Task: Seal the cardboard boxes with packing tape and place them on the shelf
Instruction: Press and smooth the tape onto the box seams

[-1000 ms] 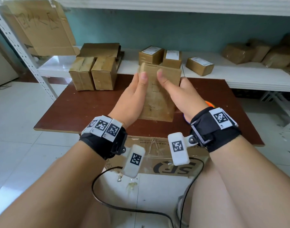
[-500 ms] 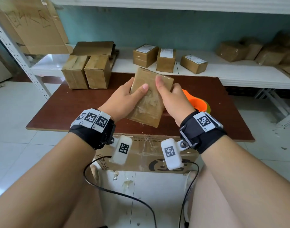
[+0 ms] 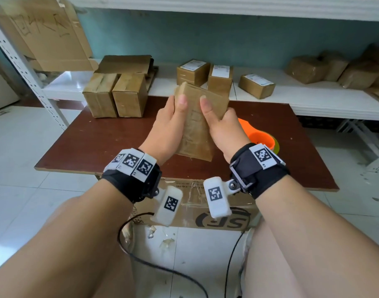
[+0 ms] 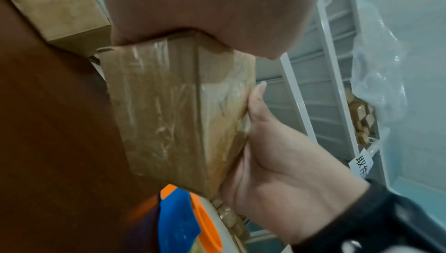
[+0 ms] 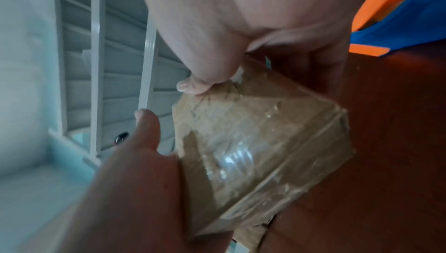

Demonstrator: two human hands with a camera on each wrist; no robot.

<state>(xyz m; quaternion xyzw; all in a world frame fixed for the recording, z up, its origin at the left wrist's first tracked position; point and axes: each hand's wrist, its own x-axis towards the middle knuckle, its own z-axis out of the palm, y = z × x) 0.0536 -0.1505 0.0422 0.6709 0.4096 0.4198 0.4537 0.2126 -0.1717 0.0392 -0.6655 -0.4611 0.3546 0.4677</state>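
Three labelled boxes (image 3: pixel 222 79) shelved behind brown table (image 3: pixel 98 143) | both hands, left hand (image 3: pixel 166 130) and right hand (image 3: pixel 224 130), clamp flat tape-wrapped cardboard box (image 3: pixel 197 130), thumbs pressing | looks sealed, shelving left | two plain boxes (image 3: pixel 115 94) possibly untaped

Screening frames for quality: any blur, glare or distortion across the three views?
Head view: sharp, wide-angle bending at the shelf edges. Left wrist view: soft, glare on the taped box. Right wrist view: motion blur, left hand smeared, tape sheen on box.
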